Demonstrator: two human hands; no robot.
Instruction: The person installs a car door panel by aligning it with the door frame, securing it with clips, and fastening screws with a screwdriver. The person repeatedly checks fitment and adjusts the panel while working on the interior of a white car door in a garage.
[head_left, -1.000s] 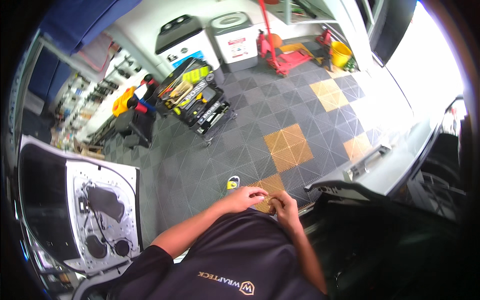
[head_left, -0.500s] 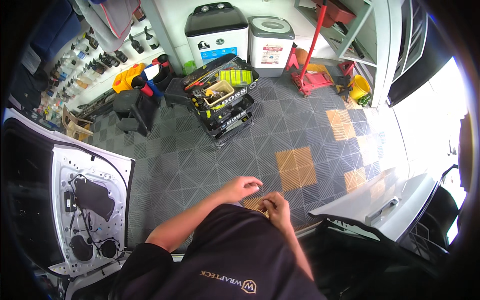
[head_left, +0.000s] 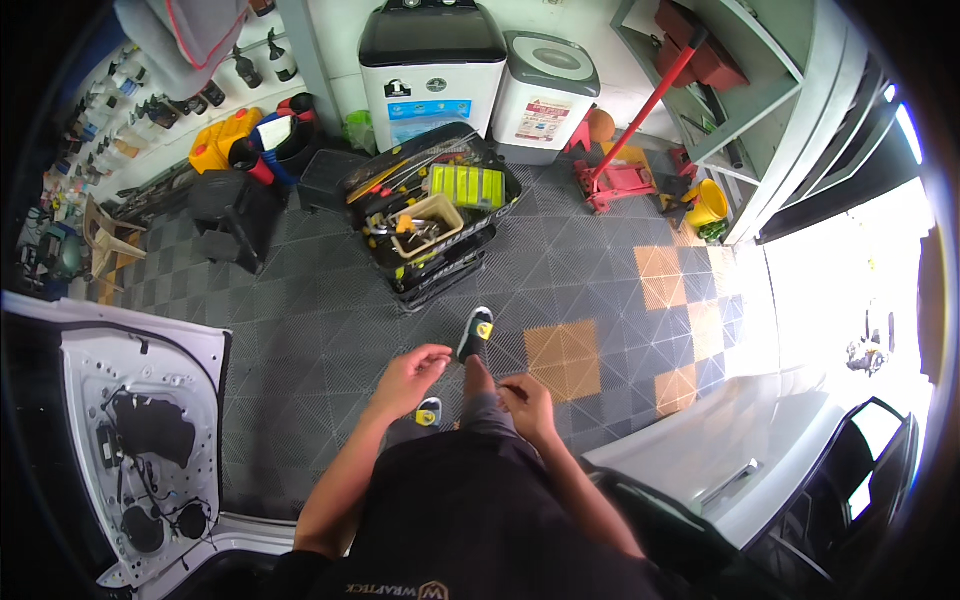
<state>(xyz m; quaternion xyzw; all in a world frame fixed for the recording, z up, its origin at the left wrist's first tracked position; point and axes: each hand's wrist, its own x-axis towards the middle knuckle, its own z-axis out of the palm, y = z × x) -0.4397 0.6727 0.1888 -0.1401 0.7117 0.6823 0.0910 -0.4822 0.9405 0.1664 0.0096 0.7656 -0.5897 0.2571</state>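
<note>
My left hand [head_left: 412, 378] hangs in front of my body, palm inward. Its fingers are loosely bent and apart, with nothing seen in them. To its right, my right hand [head_left: 527, 405] is at thigh height, fingers curled in with thumb against them. Whatever they might hold is hidden. Ahead stands a black tiered tool cart [head_left: 468, 256], loaded with hand tools. On its top lie a yellow-green organizer case [head_left: 468, 187] and a beige tray [head_left: 457, 216] of small metal pieces. One dark shoe [head_left: 474, 335] is stepped forward toward the cart.
An open car door without its trim [head_left: 90, 365] stands at left, another silver door [head_left: 720, 430] at right. Behind the cart are a washing machine [head_left: 430, 85] and a smaller spin dryer [head_left: 545, 90]. A red floor jack [head_left: 615, 185], yellow bucket [head_left: 707, 205] and black step stool [head_left: 235, 210] stand around.
I have stepped forward, so the cart is nearer and my legs and shoes show. My hands have moved apart, the left one leftward. The car doors have slipped lower in view.
</note>
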